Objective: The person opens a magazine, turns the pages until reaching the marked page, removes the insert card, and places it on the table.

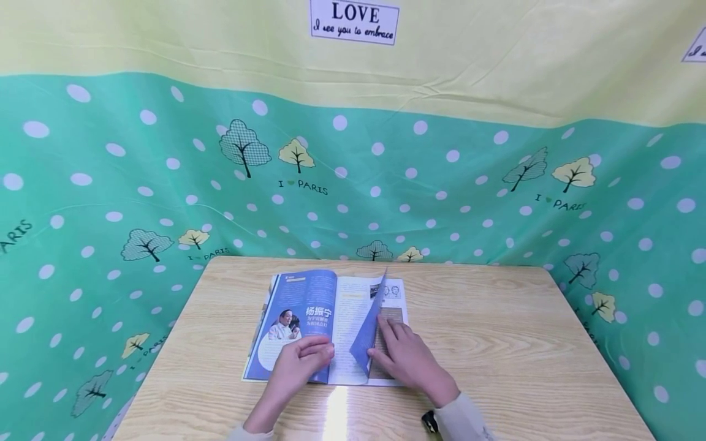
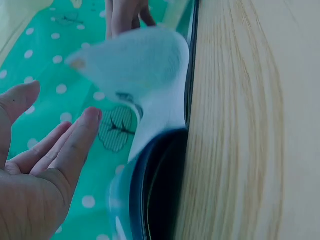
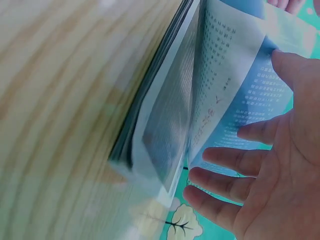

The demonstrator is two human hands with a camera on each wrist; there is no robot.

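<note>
An open magazine [image 1: 303,294] lies on the wooden table, its blue left page printed with a portrait and white lettering. One blue-backed page [image 1: 366,337] stands raised over the right half, its upper corner pointing up. My right hand [image 1: 410,355] is beside that page; in the right wrist view its thumb touches the page [image 3: 255,95] and the fingers are extended and spread. Over the lower part of the left page is my left hand [image 1: 302,361]. The left wrist view shows its thumb and fingers [image 2: 75,145] apart, with nothing between them, near the curved pages [image 2: 160,120].
Wood-grain table surface [image 1: 496,343] extends around the magazine. A green and yellow patterned cloth [image 1: 386,153] hangs behind the table and along both sides. A small black object [image 1: 429,421] shows by the right sleeve [image 1: 466,419].
</note>
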